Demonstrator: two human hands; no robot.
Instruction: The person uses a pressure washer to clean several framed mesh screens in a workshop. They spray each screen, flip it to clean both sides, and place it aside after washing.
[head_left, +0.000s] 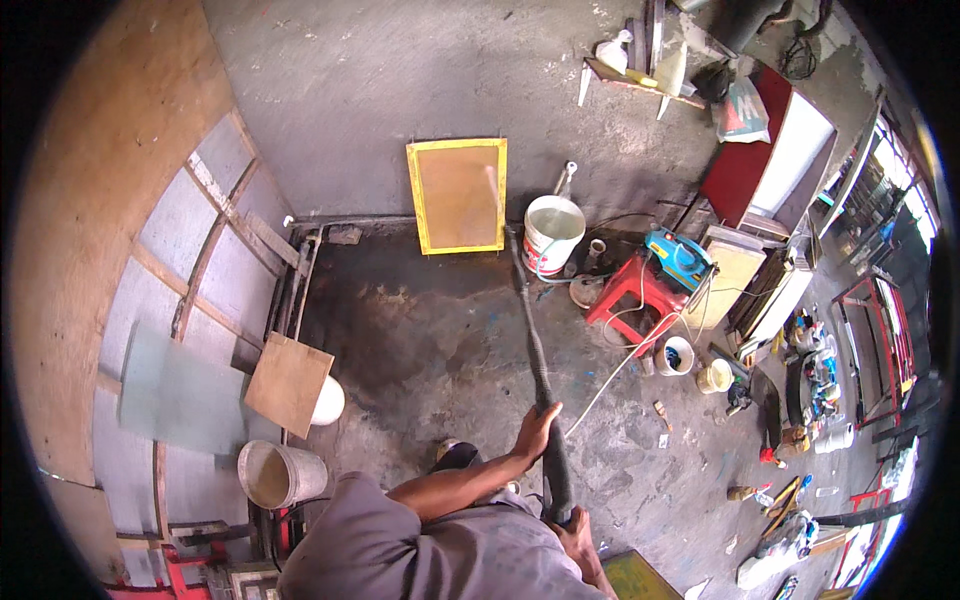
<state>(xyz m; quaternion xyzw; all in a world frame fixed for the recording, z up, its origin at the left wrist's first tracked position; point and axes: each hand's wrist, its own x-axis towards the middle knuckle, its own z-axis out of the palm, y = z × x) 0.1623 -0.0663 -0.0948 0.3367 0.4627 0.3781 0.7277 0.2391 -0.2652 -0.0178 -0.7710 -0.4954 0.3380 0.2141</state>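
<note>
My left hand (537, 432) is closed around the middle of a long black wand (535, 345), which looks like a spray lance. Lower down, close to my body, my right hand (576, 540) grips its thick rear end. The wand points away from me, its thin far tip near the foot of the wall. Just left of that tip, a yellow-edged frame with a brown panel (457, 197) leans upright against the wall. A pale streak shows over the panel's right side. Part of the right hand's grip is hidden.
Right of the frame stands a white bucket (553, 238). A blue machine (680, 260) sits on a red stool (628, 300), with a pale hose (610, 385) trailing across the floor. Small tubs, tools and boards crowd the right. A grey bucket (300, 475) and brown board (290, 383) are left.
</note>
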